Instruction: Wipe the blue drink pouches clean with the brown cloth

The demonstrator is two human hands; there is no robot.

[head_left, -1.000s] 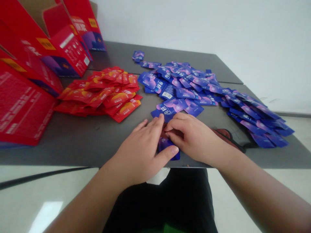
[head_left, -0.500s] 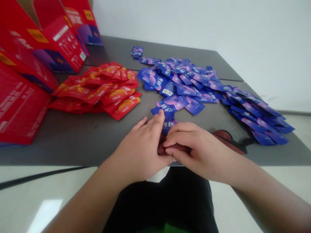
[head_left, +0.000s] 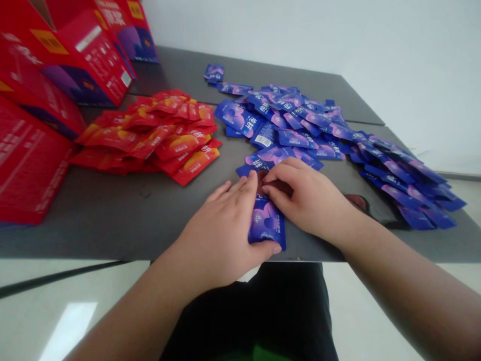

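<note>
In front of me a blue-purple sachet [head_left: 267, 220] lies flat at the table's near edge. My left hand [head_left: 221, 230] rests along its left side, fingers stretched out, thumb across its lower end. My right hand [head_left: 306, 198] is closed, thumb and fingertips pinching a small reddish-brown piece [head_left: 260, 181] over the sachet's upper part. That piece is mostly hidden by the fingers, and I cannot tell what it is. More blue sachets [head_left: 259, 159] lie just beyond my fingertips.
A heap of blue sachets [head_left: 300, 118] spreads across the grey table [head_left: 169, 215] to the right. On the left is a pile of red-orange sachets [head_left: 161, 135], with large red cartons [head_left: 86, 60] behind. A dark and reddish-brown item [head_left: 358, 202] lies beyond my right forearm.
My right hand has moved up and slightly away from me with the reddish-brown piece. The sachet's lower part now shows between my hands. My left hand has stayed nearly in place.
</note>
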